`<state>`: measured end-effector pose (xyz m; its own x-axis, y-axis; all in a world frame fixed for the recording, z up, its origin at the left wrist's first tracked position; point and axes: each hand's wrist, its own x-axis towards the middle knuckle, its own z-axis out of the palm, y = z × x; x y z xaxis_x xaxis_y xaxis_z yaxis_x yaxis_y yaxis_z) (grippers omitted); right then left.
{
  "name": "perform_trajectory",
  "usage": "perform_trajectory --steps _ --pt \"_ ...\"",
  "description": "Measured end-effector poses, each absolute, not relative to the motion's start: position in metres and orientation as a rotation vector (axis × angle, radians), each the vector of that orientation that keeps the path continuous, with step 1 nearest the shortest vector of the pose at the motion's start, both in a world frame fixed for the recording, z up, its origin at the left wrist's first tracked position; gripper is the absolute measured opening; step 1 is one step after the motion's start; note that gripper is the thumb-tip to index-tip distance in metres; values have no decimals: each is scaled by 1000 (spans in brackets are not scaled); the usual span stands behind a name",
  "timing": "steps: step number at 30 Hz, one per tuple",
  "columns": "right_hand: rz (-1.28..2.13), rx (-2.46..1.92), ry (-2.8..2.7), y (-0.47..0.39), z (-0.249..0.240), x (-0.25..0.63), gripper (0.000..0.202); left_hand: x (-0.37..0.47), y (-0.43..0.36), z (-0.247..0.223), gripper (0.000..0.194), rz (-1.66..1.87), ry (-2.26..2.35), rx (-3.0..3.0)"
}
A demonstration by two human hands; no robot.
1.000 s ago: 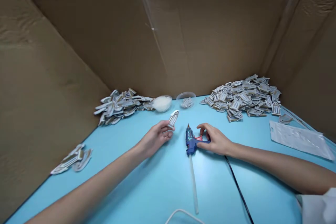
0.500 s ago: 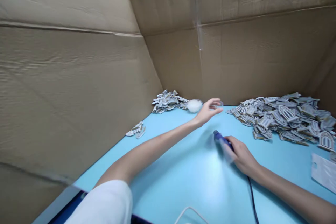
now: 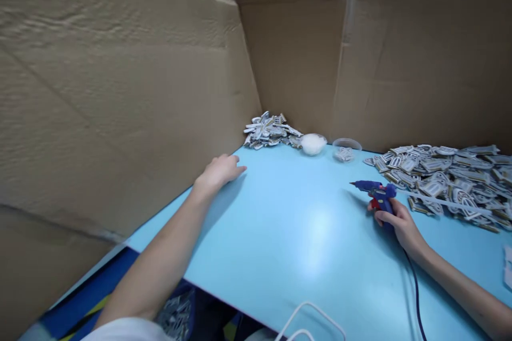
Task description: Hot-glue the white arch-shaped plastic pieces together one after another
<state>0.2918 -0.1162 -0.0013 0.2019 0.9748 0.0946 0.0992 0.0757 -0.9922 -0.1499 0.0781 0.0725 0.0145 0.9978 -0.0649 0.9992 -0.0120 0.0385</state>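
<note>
My right hand (image 3: pixel 400 224) is wrapped round the handle of a blue glue gun (image 3: pixel 374 189) with a red trigger, its nozzle pointing left and a glue stick sticking out behind. A black cord runs from it down toward the near edge. Over the left side of the blue table (image 3: pixel 272 224), my left hand (image 3: pixel 222 170) is by the cardboard wall. Its thumb and a finger stand apart at the tips; the small pieces seen there earlier are now hidden behind the hand, so whether it touches them does not show.
Small arch-shaped pieces form one pile (image 3: pixel 268 130) at the back left and a larger pile (image 3: pixel 444 176) at the right. Between them are a white fluffy clump (image 3: pixel 313 144) and a clear round dish (image 3: pixel 346 150). Cardboard walls (image 3: pixel 296 64) stand behind and left. A white cable lies at the near edge.
My left hand has moved from the dish at the back to the left side of the table. My right hand has shifted right with the glue gun, and the view has turned left and down.
</note>
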Motion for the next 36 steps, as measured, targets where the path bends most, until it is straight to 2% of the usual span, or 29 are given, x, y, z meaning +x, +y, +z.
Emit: perform_trajectory --steps 3,7,20,25,28,31,34,36 --pt "1007 -1272 -1147 -118 2 294 31 -150 83 68 57 -101 2159 2171" --pt "1114 -1251 -1078 -119 12 294 46 -139 81 67 63 -139 2116 2239" --pt "1161 -1345 -1019 -118 17 296 48 -106 62 66 61 -18 2000 2428" --pt "891 -1517 -1387 -120 9 297 44 -97 59 66 55 104 1878 2452" --pt "564 -1685 -1781 -126 9 292 48 -94 58 64 48 240 1721 2474" --pt "453 -1796 -2087 -128 19 295 52 -95 56 63 49 330 1664 2521" --pt "454 -1882 -2337 -115 44 303 51 -98 54 64 50 156 1739 2503" --pt "283 -1919 -2463 -96 66 302 47 -98 54 64 44 52 1738 2482"
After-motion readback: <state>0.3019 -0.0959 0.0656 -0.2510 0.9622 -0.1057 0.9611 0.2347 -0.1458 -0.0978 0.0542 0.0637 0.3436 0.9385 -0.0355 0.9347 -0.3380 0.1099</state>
